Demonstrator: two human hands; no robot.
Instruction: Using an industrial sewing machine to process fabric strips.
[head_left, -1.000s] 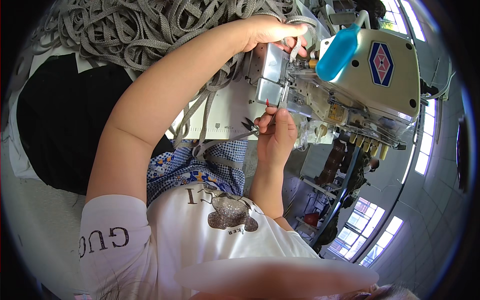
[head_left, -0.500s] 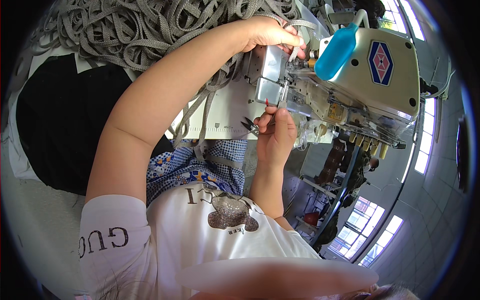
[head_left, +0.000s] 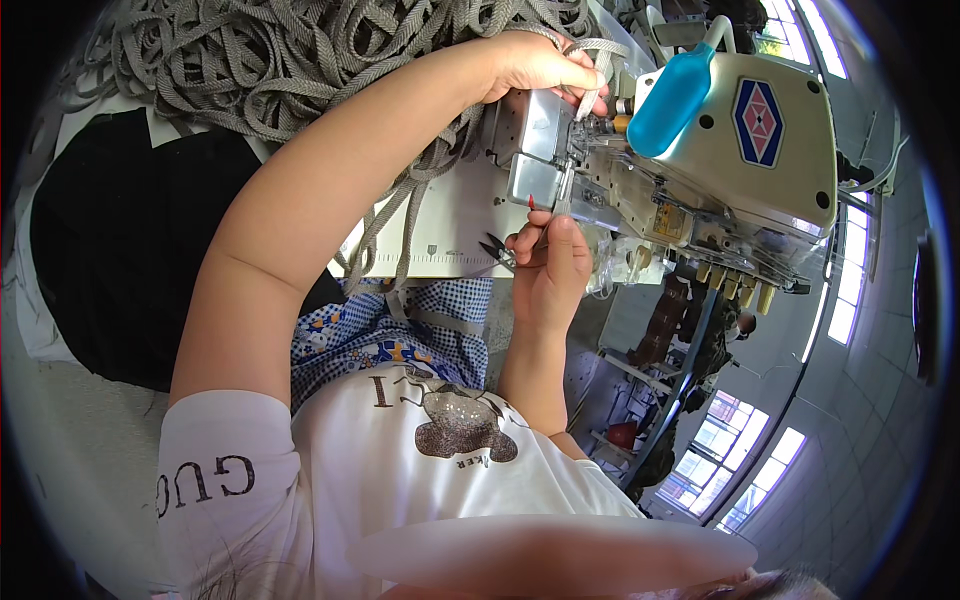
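Grey webbing (head_left: pixel 585 60) pinched by outstretched left hand (head_left: pixel 535 65) at machine (head_left: pixel 700 150).

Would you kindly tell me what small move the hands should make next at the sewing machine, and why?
Probably ease the grey tape forward under the needle area. The left hand pinches it at the sewing machine, while the right hand, holding small snips, steadies it below, so feeding looks ready.

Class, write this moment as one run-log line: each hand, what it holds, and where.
left hand: pinching grey tape at sewing machine | right hand: holding small snips below the needle area | tape pile: behind
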